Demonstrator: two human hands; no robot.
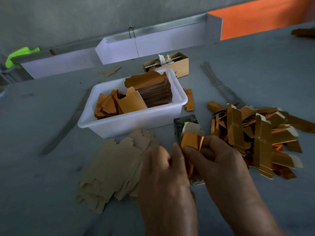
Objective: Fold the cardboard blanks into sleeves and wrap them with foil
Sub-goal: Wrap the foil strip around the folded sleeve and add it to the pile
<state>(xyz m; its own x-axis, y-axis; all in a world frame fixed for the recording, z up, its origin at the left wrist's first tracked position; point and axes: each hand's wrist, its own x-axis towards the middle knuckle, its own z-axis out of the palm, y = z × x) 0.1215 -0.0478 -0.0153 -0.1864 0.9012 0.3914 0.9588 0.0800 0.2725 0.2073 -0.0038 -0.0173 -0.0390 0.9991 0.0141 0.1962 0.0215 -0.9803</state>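
Here both hands, left hand [163,169] and right hand [219,160], pinch a foil-wrapped sleeve [191,139] near the table's [42,167] near edge.

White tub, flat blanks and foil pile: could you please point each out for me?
White tub [129,124]: head view, front wall.
Flat blanks [110,169]: head view, middle of the stack.
Foil pile [262,133]: head view, a top strip.

Foil-wrapped sleeve [191,140] in the hands is showing glossy, mirror-like copper-gold foil with matt pale card sticking out at its top. Pile of finished sleeves [255,137] is gleaming the same metallic gold. Spread of cardboard blanks [112,167] is looking matt, dull brown. White tub [129,123] is appearing as smooth, slightly shiny plastic. Worktop [42,167] is reading matt grey, faintly scuffed.
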